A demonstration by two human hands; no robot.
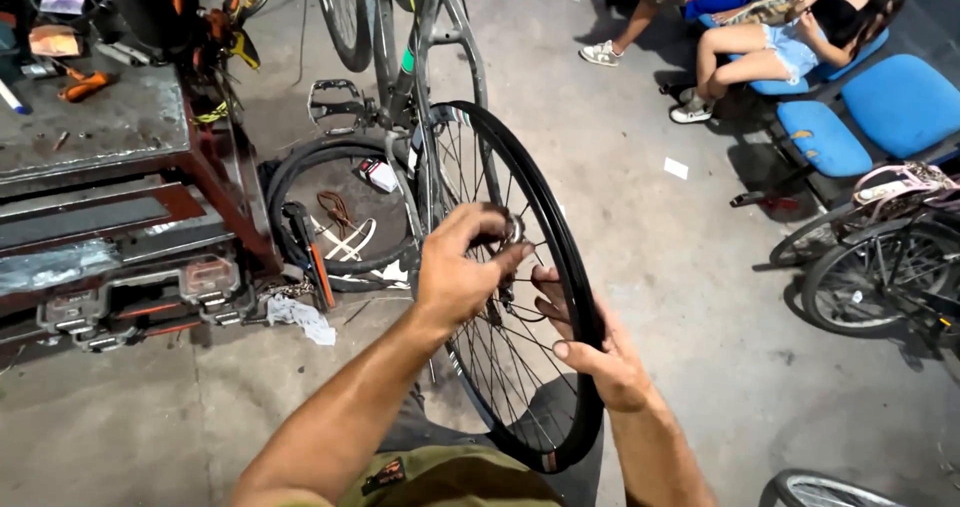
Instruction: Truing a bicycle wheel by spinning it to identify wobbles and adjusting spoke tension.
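- Bare bike wheel, no tyre, held upright centre-near, above lap; rim black, spokes thin.
- Left hand at hub, fingers curled, pinching hub/axle end btwn thumb & fingertips.
- Right hand wrapped on rim's near-right edge, fingers closed round it, steadying.
- Judgement: hub work goes best w/ rim kept still & vertical; small turns at axle, no sideways push on spokes; firm rim grip, fingers clear of spokes.
- Just beyond, far side: grey bike frame, pedal to its left.
- Left on floor: loose black tyre, hand pump across it.
- Far left: workbench w/ tools, tool cases below.
- Right: blue chairs, people seated; another bike.
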